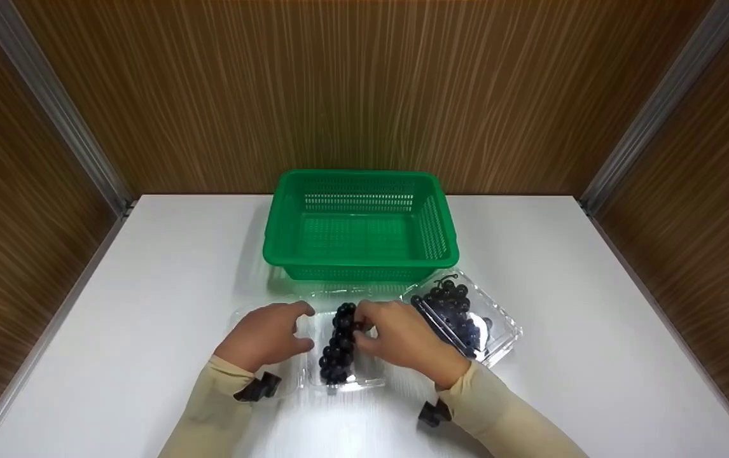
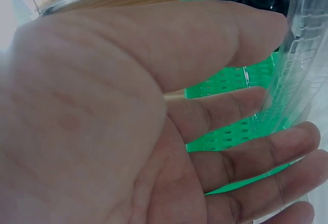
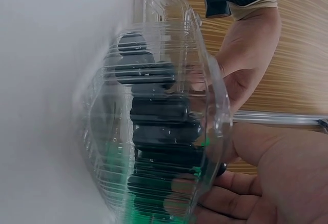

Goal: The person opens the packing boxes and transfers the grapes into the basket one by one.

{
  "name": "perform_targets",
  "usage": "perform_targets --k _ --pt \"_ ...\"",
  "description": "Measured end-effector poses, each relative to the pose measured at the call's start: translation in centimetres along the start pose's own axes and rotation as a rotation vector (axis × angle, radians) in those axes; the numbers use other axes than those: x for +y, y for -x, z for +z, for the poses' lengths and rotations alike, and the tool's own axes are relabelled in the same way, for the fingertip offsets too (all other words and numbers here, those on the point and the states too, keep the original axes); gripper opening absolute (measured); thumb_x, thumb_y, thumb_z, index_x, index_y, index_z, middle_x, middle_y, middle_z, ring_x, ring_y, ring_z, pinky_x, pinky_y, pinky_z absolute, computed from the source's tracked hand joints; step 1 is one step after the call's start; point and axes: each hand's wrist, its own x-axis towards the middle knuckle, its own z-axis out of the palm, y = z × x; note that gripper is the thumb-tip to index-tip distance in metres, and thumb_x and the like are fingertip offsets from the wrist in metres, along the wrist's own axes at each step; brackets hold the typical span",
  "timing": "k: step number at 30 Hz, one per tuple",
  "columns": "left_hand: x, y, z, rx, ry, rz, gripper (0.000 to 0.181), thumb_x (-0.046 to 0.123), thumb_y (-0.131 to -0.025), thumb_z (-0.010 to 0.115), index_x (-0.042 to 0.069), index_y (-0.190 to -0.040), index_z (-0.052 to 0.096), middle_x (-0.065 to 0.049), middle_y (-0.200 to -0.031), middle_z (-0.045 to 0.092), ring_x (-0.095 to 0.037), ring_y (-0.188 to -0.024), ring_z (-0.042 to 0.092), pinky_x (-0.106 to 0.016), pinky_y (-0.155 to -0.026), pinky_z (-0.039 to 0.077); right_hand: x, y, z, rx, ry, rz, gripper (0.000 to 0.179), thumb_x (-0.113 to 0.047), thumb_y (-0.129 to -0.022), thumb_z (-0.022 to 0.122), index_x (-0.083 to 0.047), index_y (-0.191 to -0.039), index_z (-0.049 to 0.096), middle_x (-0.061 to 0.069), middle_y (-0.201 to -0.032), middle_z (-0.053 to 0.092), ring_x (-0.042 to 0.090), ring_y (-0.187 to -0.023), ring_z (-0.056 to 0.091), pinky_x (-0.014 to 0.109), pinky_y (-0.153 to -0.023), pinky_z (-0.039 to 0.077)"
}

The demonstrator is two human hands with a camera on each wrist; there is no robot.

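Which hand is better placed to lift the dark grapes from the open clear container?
Probably the right hand: it pinches the grapes on their right side. The left hand is open on their left, with a gap between.

You can read no text, label, brand, number or sign in any of the three views. Nothing legible stands on the clear open container (image 1: 372, 374) beneath the grip of your right hand (image 1: 402, 332), on the dark grapes (image 1: 338, 350) in that grip, or on the clear box (image 1: 506, 338) to its right. The green basket (image 1: 364, 262) beyond your grip and the black wrist devices (image 1: 256, 387), nearer you, likewise show you no readable mark.
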Motion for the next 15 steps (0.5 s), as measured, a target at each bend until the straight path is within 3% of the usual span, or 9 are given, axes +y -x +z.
perform_targets --k 7,15 --pt "-0.01 0.01 -0.09 0.006 -0.010 0.009 0.045 0.020 -0.086 0.078 0.010 -0.129 0.068 -0.005 -0.096 0.071 -0.018 -0.082 0.061 -0.045 -0.079 0.053 -0.01 -0.07 -0.47 -0.004 -0.049 0.019 0.009 -0.015 -0.089 0.073 -0.013 -0.096 0.068 -0.002 -0.090 0.074 0.020 -0.083 0.072 0.033 -0.072 0.058" --pt "-0.11 0.16 -0.01 0.012 -0.019 0.020 0.043 0.019 -0.086 0.079 0.009 -0.127 0.068 -0.006 -0.095 0.071 -0.019 -0.082 0.062 -0.045 -0.079 0.054 0.05 -0.10 -0.95 0.011 -0.092 0.047 0.010 -0.015 -0.090 0.071 -0.014 -0.100 0.068 -0.003 -0.093 0.073 0.018 -0.088 0.072 0.034 -0.076 0.058"
